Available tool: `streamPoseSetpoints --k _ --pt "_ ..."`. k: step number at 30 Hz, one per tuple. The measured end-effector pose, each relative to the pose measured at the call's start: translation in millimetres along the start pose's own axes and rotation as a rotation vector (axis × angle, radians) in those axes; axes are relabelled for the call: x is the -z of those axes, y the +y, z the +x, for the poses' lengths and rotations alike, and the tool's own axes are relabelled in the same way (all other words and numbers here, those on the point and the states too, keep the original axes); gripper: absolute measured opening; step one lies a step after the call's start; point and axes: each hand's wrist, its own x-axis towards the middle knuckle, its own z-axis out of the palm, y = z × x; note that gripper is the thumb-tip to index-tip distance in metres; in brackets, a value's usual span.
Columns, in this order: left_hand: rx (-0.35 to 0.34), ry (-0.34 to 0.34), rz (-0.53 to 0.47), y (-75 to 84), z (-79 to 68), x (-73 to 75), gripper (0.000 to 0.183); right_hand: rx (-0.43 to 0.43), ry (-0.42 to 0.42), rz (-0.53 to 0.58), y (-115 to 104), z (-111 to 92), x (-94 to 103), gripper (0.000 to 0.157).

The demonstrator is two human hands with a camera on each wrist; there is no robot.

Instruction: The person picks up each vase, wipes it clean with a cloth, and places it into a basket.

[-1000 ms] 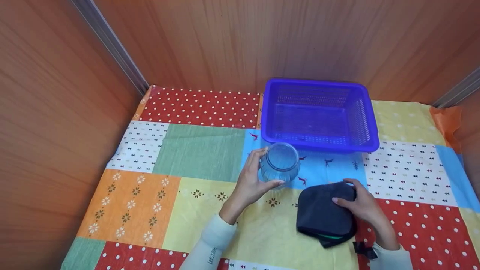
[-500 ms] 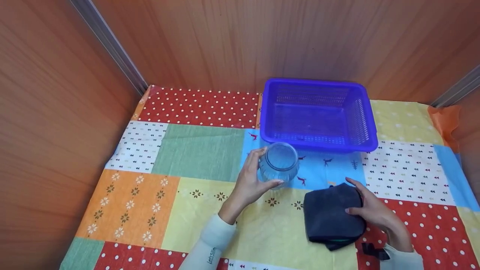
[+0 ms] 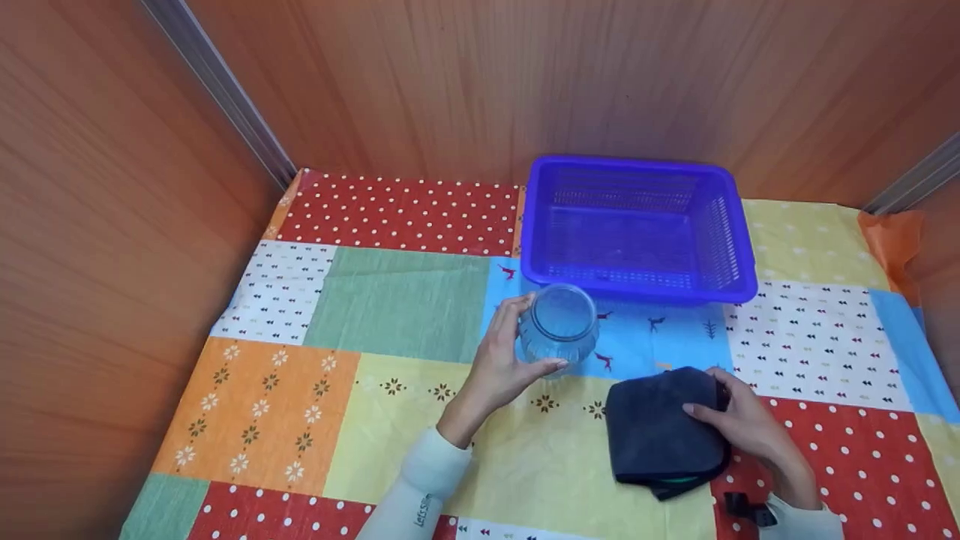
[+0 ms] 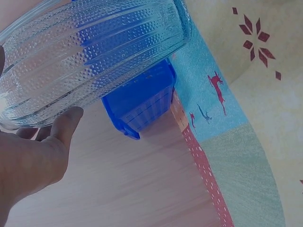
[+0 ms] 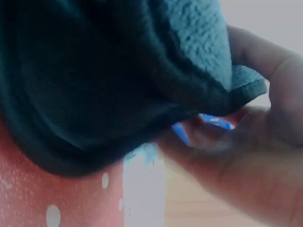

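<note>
My left hand [image 3: 501, 364] grips a clear glass jar [image 3: 561, 330] from its left side, thumb at the front and fingers behind. The jar stands upright with its round mouth facing up and no lid on it. In the left wrist view the jar [image 4: 94, 56] shows ribbed, dimpled walls. To the right, my right hand [image 3: 750, 424] pinches the right edge of a folded dark grey cloth [image 3: 664, 427], thumb on top. A thin green strip shows between the folds at the cloth's lower edge. Close up in the right wrist view, the cloth [image 5: 71, 94] has a stitched border.
Behind the jar, a purple plastic basket [image 3: 619, 251] with slotted sides stands near the back wooden wall [image 3: 450, 90]. A patchwork-print tablecloth [image 3: 409, 300] covers the table. Another wooden wall [image 3: 97, 225] rises on the left.
My right hand has moved slightly right with the cloth, loosened its fingers along the edge, then pinched it again. The left hand and the jar have stayed in place.
</note>
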Motion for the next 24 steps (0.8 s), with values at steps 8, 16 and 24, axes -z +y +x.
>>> streamPoseSetpoints --k 8,16,24 --pt "0.042 0.051 -0.026 -56.0 8.1 -29.9 0.090 -0.212 -0.057 0.380 36.9 5.0 7.0 0.043" --pt "0.052 0.035 -0.013 -54.0 9.0 -27.6 0.089 -0.386 -0.094 0.191 43.3 12.4 -11.5 0.076" --pt "0.050 0.034 -0.007 -54.5 8.1 -27.2 0.090 -0.342 -0.121 0.130 56.2 8.2 -11.1 0.092"
